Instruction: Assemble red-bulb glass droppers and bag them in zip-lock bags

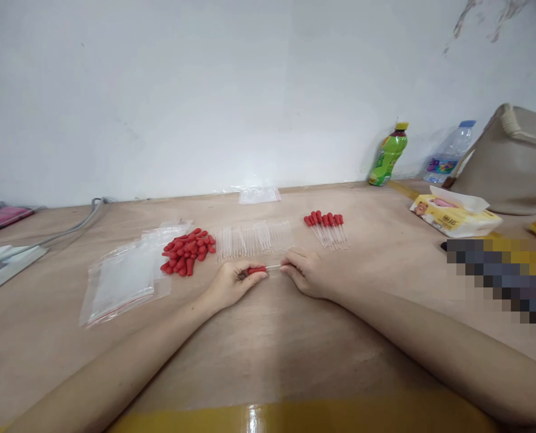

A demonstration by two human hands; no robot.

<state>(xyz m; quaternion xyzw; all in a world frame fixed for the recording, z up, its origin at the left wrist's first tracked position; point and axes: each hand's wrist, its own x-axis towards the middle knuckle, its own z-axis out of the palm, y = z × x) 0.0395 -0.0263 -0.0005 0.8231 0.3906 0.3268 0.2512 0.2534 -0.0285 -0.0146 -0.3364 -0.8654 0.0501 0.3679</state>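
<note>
My left hand [237,281] is closed on a red rubber dropper bulb [256,270]. From the right, my right hand [304,273] pinches a thin clear glass tube [274,267], whose near end meets the mouth of the bulb; how deep it sits inside is hidden. Beyond my left hand lies a heap of loose red bulbs [187,251]. A row of clear glass tubes [254,237] stretches just behind both hands. Farther right, several droppers with red bulbs on their tubes [326,228] lie side by side.
Clear zip bags [122,282] lie at the left, and another bag [259,195] rests by the wall. At the right stand a green bottle [388,155], a clear water bottle [450,153], a tissue pack [452,213] and a beige bag [511,162]. A grey cable [76,224] runs along the left.
</note>
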